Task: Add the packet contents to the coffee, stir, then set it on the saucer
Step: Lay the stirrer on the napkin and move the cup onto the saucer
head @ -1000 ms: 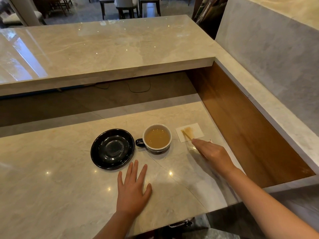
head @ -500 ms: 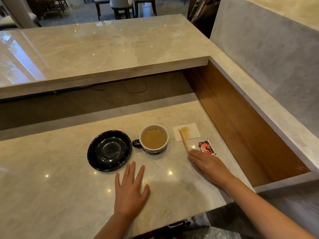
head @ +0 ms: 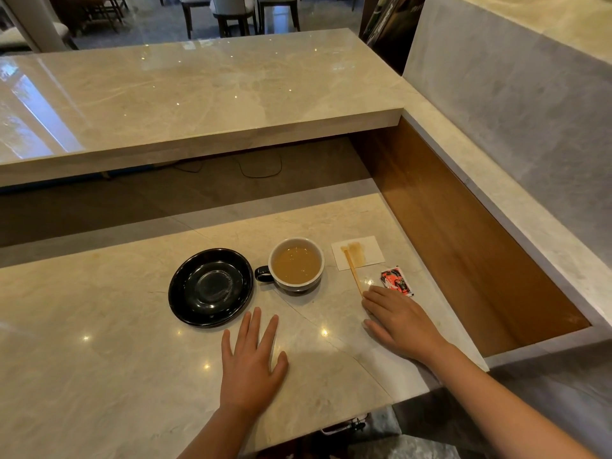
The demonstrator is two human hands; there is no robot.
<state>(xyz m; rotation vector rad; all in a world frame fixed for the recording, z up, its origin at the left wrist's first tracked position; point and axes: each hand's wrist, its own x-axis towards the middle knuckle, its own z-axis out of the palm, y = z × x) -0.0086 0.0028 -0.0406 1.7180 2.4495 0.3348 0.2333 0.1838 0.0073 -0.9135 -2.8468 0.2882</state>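
— Where were your hands at that moment?

— Both lay flat on the marble counter [head: 99, 342]. My left hand [head: 250, 366] was palm down with the fingers spread wide, holding nothing, just below the saucer [head: 211, 286]. My right hand [head: 399, 321] lay flat as well, fingers together and empty, further to the right.

— And the cup?

— The cup [head: 295, 265] stood on the counter, just to the right of the saucer and not on it. Its dark handle [head: 263, 273] pointed left, toward the saucer's rim. The coffee in it was a light, milky brown. The black saucer had nothing on it.

— The stirrer?

— The wooden stir stick [head: 353, 273] lay to the right of the cup, its far end on a white napkin [head: 367, 251] that showed brown stains, its near end by my right fingertips. I could not tell whether they touched it.

— The packet?

— The red and black packet [head: 396, 281] lay flat on the counter just beyond my right hand, near the wooden side panel [head: 463, 233]. Whether it was torn open I could not tell.
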